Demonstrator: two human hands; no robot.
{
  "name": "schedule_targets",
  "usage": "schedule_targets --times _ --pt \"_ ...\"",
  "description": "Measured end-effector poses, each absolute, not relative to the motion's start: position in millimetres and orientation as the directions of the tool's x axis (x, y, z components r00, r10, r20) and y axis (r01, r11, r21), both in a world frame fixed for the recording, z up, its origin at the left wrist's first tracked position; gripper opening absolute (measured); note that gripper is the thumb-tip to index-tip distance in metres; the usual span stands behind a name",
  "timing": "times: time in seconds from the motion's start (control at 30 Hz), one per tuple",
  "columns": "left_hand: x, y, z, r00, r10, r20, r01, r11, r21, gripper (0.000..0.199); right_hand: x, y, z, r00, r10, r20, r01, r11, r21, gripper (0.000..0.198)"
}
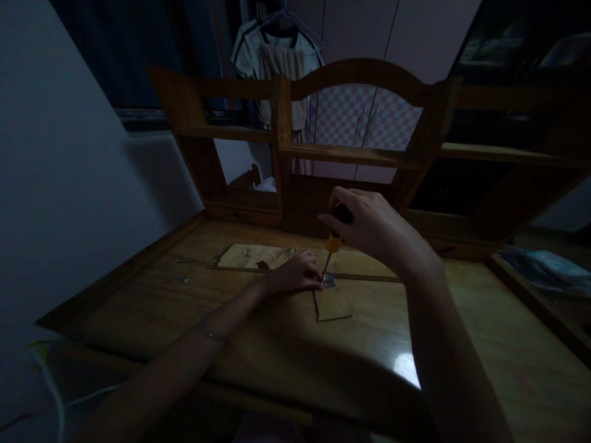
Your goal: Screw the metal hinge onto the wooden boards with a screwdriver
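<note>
Right arm [438, 332] foremost, right hand [372, 224] grips a screwdriver [333, 242]; tilted, it may slip onto the left hand [298, 272], whose hold is unclear.

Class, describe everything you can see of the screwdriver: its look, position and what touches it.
The screwdriver has a black and yellow handle, apparently plastic, and a thin, straight, metallic-looking shaft. It stands steeply, tip down, its handle end leaning to the right. The right hand's grip is closed around the handle's upper part, hiding some of it. The tip is down at a small metal plate, close to the left hand's fingertips; whether it touches either, and its shape, cannot be made out.
</note>
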State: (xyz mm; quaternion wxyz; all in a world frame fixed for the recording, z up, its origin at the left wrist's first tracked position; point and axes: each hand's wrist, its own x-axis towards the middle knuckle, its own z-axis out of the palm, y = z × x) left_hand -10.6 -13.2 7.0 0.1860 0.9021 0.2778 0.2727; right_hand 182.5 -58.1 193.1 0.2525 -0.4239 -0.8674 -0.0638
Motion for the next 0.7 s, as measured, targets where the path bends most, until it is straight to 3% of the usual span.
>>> schedule_targets --times 0.1,0.33,0.6,0.7 --pt "-11 -13 6 0.698 0.595 0.399 0.395 -0.784 0.479 0.023 181 -63 195 -0.557 0.68 0.477 0.733 0.673 -0.103 0.009" --pt "-12 -14 4 0.686 0.598 0.415 0.395 -0.785 0.477 0.025 180 -71 196 -0.548 0.692 0.47 0.727 0.672 -0.141 0.016" --pt "-12 -14 3 0.674 0.61 0.417 0.37 -0.767 0.525 0.026 177 -72 194 -0.535 0.687 0.492 0.752 0.652 -0.094 0.009" --pt "-13 -13 4 0.669 0.629 0.395 0.378 -0.746 0.548 0.028 176 -76 195 -0.561 0.679 0.473 0.722 0.681 -0.121 0.017"
